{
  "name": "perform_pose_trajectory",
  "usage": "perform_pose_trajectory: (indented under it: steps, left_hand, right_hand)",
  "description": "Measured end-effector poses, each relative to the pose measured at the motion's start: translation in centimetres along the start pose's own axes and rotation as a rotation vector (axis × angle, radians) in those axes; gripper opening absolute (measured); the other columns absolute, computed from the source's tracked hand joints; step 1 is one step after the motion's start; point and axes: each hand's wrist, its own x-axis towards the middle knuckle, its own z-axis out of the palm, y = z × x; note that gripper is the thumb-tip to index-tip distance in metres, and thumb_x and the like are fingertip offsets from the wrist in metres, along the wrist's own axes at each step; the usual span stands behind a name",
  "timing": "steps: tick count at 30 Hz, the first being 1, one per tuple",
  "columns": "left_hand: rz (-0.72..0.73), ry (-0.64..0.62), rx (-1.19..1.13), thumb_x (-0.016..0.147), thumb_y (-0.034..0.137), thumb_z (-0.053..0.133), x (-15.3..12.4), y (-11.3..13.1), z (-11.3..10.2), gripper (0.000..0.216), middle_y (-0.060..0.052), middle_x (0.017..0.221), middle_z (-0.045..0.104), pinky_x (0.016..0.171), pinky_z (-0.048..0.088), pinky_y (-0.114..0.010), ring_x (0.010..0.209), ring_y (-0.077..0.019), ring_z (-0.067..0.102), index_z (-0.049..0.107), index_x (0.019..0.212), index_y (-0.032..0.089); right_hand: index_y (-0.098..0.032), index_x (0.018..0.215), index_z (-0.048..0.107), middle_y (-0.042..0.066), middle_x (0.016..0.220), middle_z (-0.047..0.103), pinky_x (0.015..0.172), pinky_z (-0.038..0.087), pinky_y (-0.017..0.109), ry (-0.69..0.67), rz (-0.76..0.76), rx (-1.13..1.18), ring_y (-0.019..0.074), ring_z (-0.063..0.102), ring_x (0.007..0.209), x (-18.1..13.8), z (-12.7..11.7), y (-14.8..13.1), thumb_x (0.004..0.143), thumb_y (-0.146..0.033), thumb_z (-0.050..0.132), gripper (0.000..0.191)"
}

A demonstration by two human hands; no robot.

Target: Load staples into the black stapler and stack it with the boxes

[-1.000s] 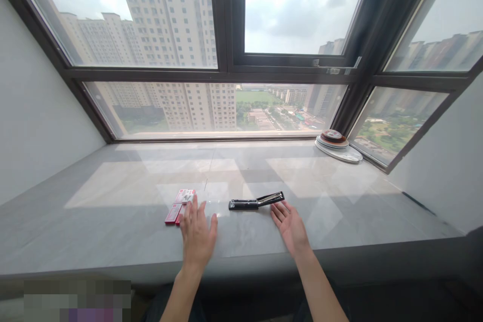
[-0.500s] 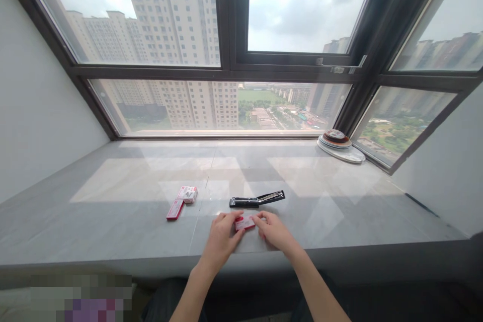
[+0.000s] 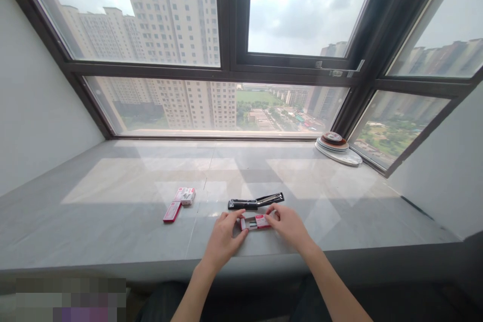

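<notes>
Between my hands is a small red-and-white staple box (image 3: 261,221), slid partly open so that its pale inner tray shows, with a small grey strip inside. My left hand (image 3: 222,237) grips the tray's left end between thumb and fingers. On the right, my right hand (image 3: 290,227) pinches the printed sleeve by its far end. Just beyond the box lies a black stapler (image 3: 243,204), its top arm swung open to the right.
To the left lie a flat red box (image 3: 172,212) and a white-and-red box (image 3: 187,196), touching each other. Stacked plates (image 3: 332,145) sit in the far right corner by the window. The grey sill's front edge (image 3: 151,265) runs below my hands.
My right hand has moved right with the sleeve, and the staple box has gone from closed to partly open. My left hand stays at its left end. The view has shifted slightly.
</notes>
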Motion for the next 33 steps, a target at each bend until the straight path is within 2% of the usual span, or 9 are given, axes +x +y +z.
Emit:
perform_pose_trajectory:
  steps: [5,10,13,16,20,23,27,30,33]
  left_hand:
    - [0.005,-0.009,-0.012,0.086,0.025,0.069,-0.1,0.0,-0.3,0.054,-0.003,0.117,0.068,0.101,0.048,-0.042,0.111,-0.0252,0.06,0.057,0.138,0.034]
    - [-0.005,0.004,-0.015,0.085,0.025,0.07,-0.2,0.0,-0.4,0.053,-0.003,0.117,0.068,0.099,0.049,-0.041,0.11,-0.0247,0.06,0.058,0.136,0.034]
    - [-0.005,0.005,-0.016,0.085,0.026,0.07,-0.2,0.1,-0.4,0.053,-0.003,0.117,0.067,0.099,0.049,-0.041,0.109,-0.0246,0.06,0.058,0.136,0.034]
    - [0.019,0.002,-0.008,0.086,0.028,0.069,-0.2,0.1,-0.6,0.052,-0.004,0.12,0.066,0.1,0.047,-0.041,0.111,-0.0249,0.059,0.057,0.136,0.034]
    - [-0.026,0.072,0.052,0.093,0.038,0.062,0.0,0.1,-0.3,0.036,-0.006,0.11,0.069,0.095,0.046,-0.041,0.105,-0.0262,0.061,0.062,0.127,0.029]
    - [-0.12,0.084,0.082,0.099,0.04,0.05,0.3,0.5,0.9,0.027,-0.004,0.089,0.07,0.086,0.044,-0.04,0.09,-0.0253,0.064,0.066,0.116,0.027]
    - [-0.113,0.049,0.042,0.099,0.038,0.047,0.6,1.3,2.2,0.025,-0.003,0.086,0.071,0.083,0.043,-0.037,0.086,-0.0236,0.066,0.065,0.113,0.027]
    - [-0.133,0.061,0.022,0.1,0.039,0.044,1.0,0.6,1.5,0.026,-0.001,0.083,0.069,0.076,0.042,-0.033,0.075,-0.02,0.064,0.064,0.112,0.027]
    - [-0.176,0.176,0.162,0.094,0.042,0.055,2.4,-1.2,-0.4,0.027,-0.002,0.087,0.066,0.077,0.041,-0.032,0.082,-0.0211,0.062,0.064,0.113,0.026]
  right_hand:
    - [-0.028,0.082,0.08,0.004,0.08,0.074,0.063,0.03,0.029,-0.157,-0.261,-0.271,0.0206,0.063,0.076,2.5,1.3,-4.3,0.082,-0.027,0.068,0.012]
    - [-0.027,0.083,0.079,0.003,0.075,0.072,0.064,0.031,0.028,-0.2,-0.346,-0.277,0.0199,0.062,0.073,3.7,1.4,-4.5,0.079,-0.023,0.067,0.013]
    - [-0.026,0.089,0.077,0.0,0.071,0.069,0.063,0.035,0.025,-0.199,-0.32,-0.077,0.0156,0.058,0.067,2.9,0.4,-2.5,0.085,-0.027,0.063,0.014]
    - [-0.023,0.095,0.076,-0.001,0.07,0.065,0.064,0.039,0.025,-0.125,-0.222,0.064,0.0146,0.056,0.066,1.4,-0.5,0.2,0.09,-0.034,0.059,0.021]
    - [-0.023,0.121,0.071,0.0,0.079,0.066,0.065,0.042,0.027,-0.078,-0.098,0.126,0.0152,0.054,0.067,-0.4,-0.7,2.4,0.088,-0.046,0.064,0.041]
    - [-0.023,0.12,0.072,0.002,0.095,0.07,0.069,0.045,0.027,-0.12,-0.115,0.144,0.0158,0.057,0.074,-1.0,-0.3,2.1,0.083,-0.048,0.071,0.044]
    - [-0.023,0.113,0.075,0.003,0.096,0.07,0.073,0.045,0.027,-0.134,-0.154,0.105,0.0174,0.059,0.078,-0.9,0.0,0.4,0.084,-0.046,0.071,0.037]
    - [-0.026,0.119,0.074,0.002,0.091,0.069,0.072,0.044,0.028,-0.102,-0.163,0.048,0.0177,0.059,0.076,-1.0,0.1,-0.7,0.083,-0.048,0.073,0.043]
    - [-0.029,0.113,0.076,0.001,0.083,0.067,0.07,0.041,0.028,-0.087,-0.184,0.015,0.0171,0.058,0.072,-1.0,0.7,-1.8,0.085,-0.051,0.072,0.036]
